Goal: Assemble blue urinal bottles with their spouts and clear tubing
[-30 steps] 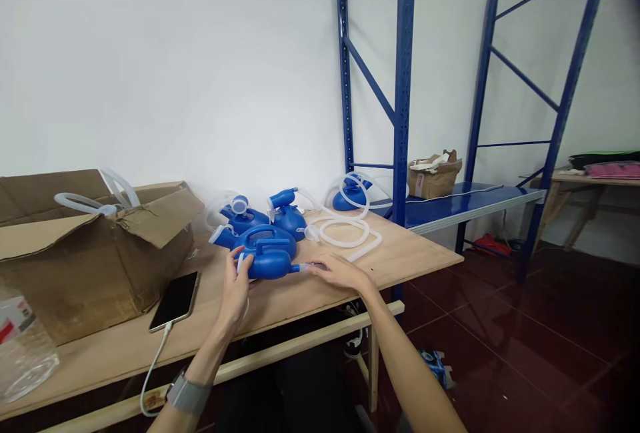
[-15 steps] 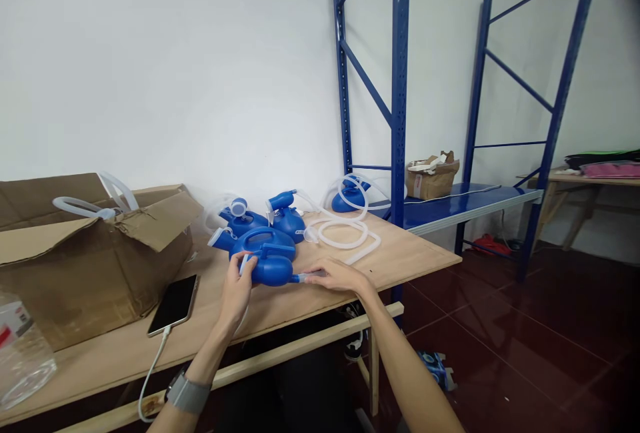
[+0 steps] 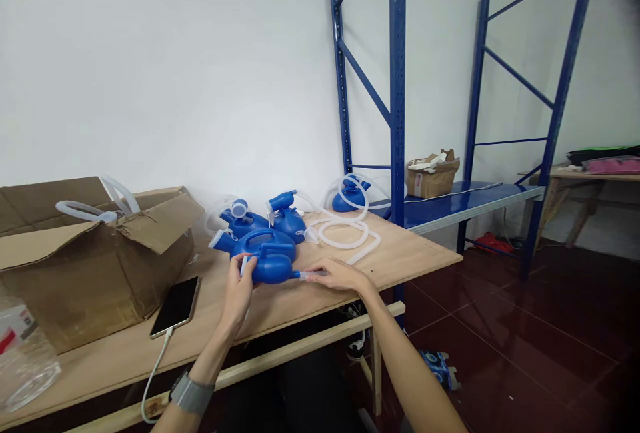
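A blue plastic urinal bottle [image 3: 273, 269] lies on its side near the table's front edge. My left hand [image 3: 241, 277] is closed around its neck end, by the white rim. At the other end, my right hand [image 3: 333, 274] pinches a clear tube [image 3: 305, 275] that meets the bottle's narrow blue spout; the fingers partly hide the tube. Just behind sits another blue urinal bottle [image 3: 287, 241] with a handle. Two more, a bottle with a white cap [image 3: 245, 219] and a bottle with a raised neck [image 3: 290, 221], stand farther back.
Coiled clear tubing [image 3: 345, 244] and another blue bottle [image 3: 350, 196] occupy the table's back right. On the left are an open cardboard box [image 3: 95, 279], a charging phone [image 3: 176, 306] and a clear plastic jug [image 3: 25, 359]. A blue rack post [image 3: 397, 119] rises beyond the table.
Both hands keep their grip in almost the same place. The clear tube's end appears to cover slightly more of the blue spout. The view has shifted a little.
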A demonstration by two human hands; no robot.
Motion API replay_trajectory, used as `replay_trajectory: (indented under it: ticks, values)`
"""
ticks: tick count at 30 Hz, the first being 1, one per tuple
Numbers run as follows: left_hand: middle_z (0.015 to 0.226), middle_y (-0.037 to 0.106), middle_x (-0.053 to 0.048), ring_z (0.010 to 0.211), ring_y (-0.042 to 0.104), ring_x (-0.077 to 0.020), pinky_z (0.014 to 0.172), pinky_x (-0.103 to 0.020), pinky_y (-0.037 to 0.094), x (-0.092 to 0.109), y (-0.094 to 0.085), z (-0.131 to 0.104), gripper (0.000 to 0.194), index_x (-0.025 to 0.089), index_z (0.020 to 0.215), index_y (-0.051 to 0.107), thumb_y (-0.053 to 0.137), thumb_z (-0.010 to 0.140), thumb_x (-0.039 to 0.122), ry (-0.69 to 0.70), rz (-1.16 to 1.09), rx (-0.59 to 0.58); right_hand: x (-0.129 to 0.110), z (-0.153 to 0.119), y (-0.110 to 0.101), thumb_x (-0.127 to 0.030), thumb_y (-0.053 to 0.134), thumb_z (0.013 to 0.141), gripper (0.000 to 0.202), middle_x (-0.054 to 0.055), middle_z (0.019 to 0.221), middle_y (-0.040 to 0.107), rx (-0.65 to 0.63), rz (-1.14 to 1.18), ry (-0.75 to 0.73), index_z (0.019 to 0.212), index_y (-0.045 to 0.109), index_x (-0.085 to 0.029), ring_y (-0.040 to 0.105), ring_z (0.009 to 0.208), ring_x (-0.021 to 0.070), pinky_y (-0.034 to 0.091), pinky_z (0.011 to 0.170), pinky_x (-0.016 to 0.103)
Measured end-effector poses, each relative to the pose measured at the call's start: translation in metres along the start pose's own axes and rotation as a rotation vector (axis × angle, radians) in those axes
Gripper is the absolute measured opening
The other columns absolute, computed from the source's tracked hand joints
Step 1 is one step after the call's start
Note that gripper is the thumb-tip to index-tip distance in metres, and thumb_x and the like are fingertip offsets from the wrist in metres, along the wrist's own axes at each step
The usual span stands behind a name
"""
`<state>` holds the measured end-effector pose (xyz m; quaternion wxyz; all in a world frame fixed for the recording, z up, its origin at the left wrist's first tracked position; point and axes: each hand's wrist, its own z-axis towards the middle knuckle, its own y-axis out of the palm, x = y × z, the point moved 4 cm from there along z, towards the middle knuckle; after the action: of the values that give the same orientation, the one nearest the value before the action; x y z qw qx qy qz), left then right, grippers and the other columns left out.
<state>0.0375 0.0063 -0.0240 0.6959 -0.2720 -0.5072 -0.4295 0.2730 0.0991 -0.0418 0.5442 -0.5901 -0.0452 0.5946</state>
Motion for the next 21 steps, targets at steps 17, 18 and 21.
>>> replay_trajectory:
  ticks: [17, 18, 21]
  values:
    - [0.097, 0.057, -0.001, 0.085, 0.061, -0.0188, 0.067, -0.028, 0.057, 0.028, 0.014, -0.004, 0.064, 0.026, 0.103, 0.050, 0.086, 0.062, 0.060, -0.045, 0.050, -0.036, -0.011, 0.001, -0.006, -0.050, 0.046, 0.106, 0.039, 0.004, 0.121, 0.075, 0.074, -0.109, -0.065, 0.126, 0.070, -0.026, 0.068, 0.109, 0.0251, 0.049, 0.098, 0.035]
    - [0.097, 0.057, -0.001, 0.086, 0.061, -0.0190, 0.067, -0.028, 0.057, 0.030, 0.015, -0.005, 0.065, 0.026, 0.102, 0.050, 0.086, 0.061, 0.060, -0.062, 0.029, -0.034, -0.013, 0.002, -0.006, -0.050, 0.046, 0.106, 0.039, 0.004, 0.120, 0.074, 0.084, -0.106, -0.077, 0.126, 0.070, -0.026, 0.067, 0.109, 0.0246, 0.049, 0.097, 0.034]
    - [0.097, 0.057, -0.001, 0.084, 0.060, -0.0180, 0.064, -0.025, 0.055, 0.033, 0.019, -0.006, 0.063, 0.025, 0.101, 0.052, 0.085, 0.061, 0.061, -0.046, 0.012, -0.036, -0.014, 0.004, -0.006, -0.047, 0.047, 0.106, 0.037, 0.005, 0.116, 0.075, 0.106, -0.094, -0.089, 0.120, 0.071, -0.024, 0.067, 0.105, 0.0239, 0.049, 0.093, 0.033]
